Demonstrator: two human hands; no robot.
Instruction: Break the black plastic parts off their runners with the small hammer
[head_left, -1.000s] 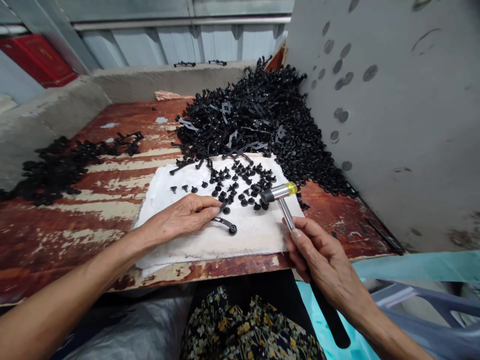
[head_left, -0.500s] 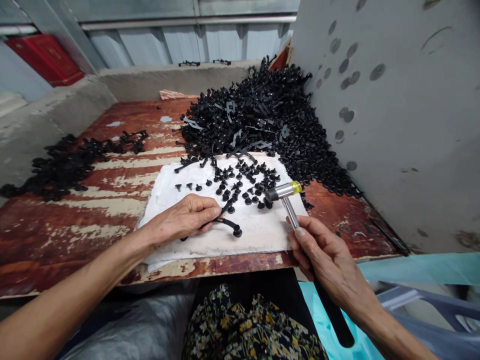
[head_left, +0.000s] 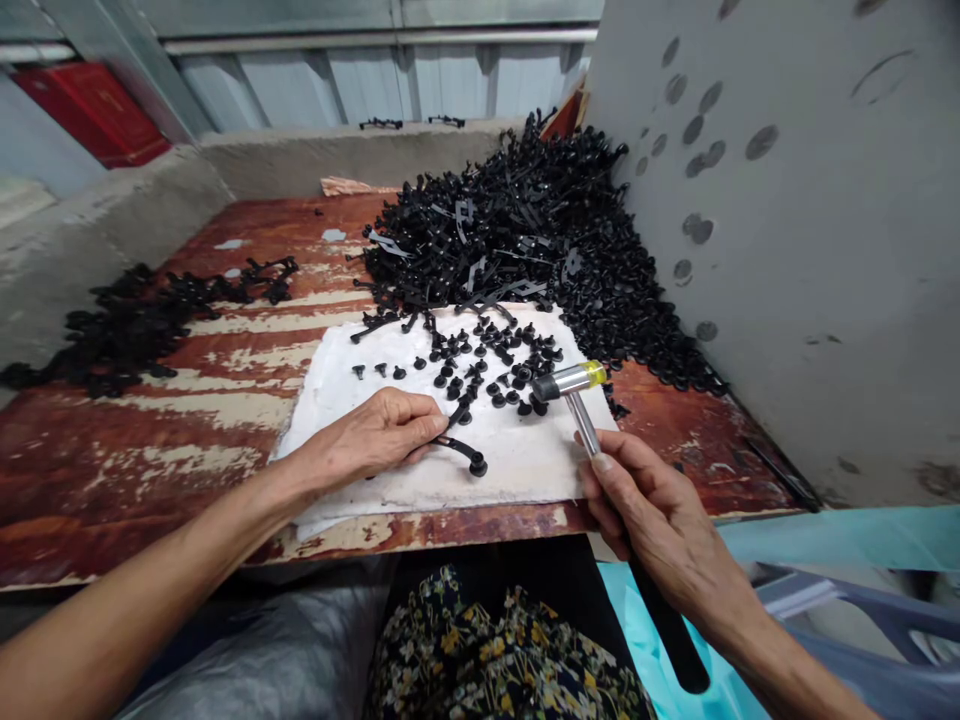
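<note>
My left hand [head_left: 394, 428] is closed on a black branched bracket [head_left: 459, 447], pinching it between thumb and fingers low over a white cloth [head_left: 525, 470]. A round black foot sits at the end of the arm that sticks out to the right; the fingers hide the rest. In my right hand [head_left: 645, 500] is a mallet [head_left: 582, 425] with a metal neck, one black face and one yellow face. Its head hovers near several loose black round-headed plugs [head_left: 498, 392] on the cloth, beyond the bracket.
A big heap of black parts [head_left: 495, 220] covers the back right of the worn red-brown table [head_left: 225, 440]. Another pile of black brackets [head_left: 135, 320] lies at the left. A grey panel [head_left: 795, 260] rises on the right, and a low concrete ledge [head_left: 337, 160] runs behind.
Almost nothing differs. The bracket in my left hand has shifted very slightly right; the mallet stays in nearly the same place above the cloth.
</note>
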